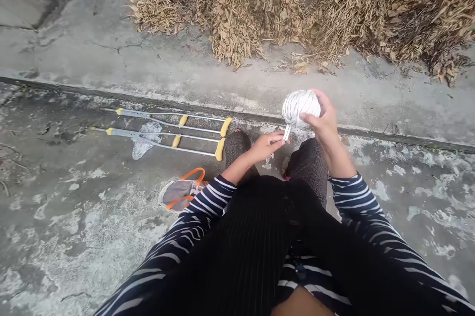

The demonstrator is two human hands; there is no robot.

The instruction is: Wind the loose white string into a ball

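The right hand (324, 120) holds a round white ball of wound strip (300, 107) up in front of the knees. Its grip is closed around the ball, with fingers on the side and top. The left hand (267, 144) pinches the loose flat white end of the strip (287, 132) that hangs under the ball.

The ball could slip and roll away on the rough grey concrete floor (92, 217), because only one hand holds it up in the air. The loose end could slide out of the pinch, and then some turns might come undone.

The ball looks tight and neat, with many thin bands side by side.

Two grey crutches with yellow pads (166, 130) lie on the floor nearby. An orange and grey bag (181, 192) lies close to the left sleeve. Dry brown plants (297, 9) are piled farther off.
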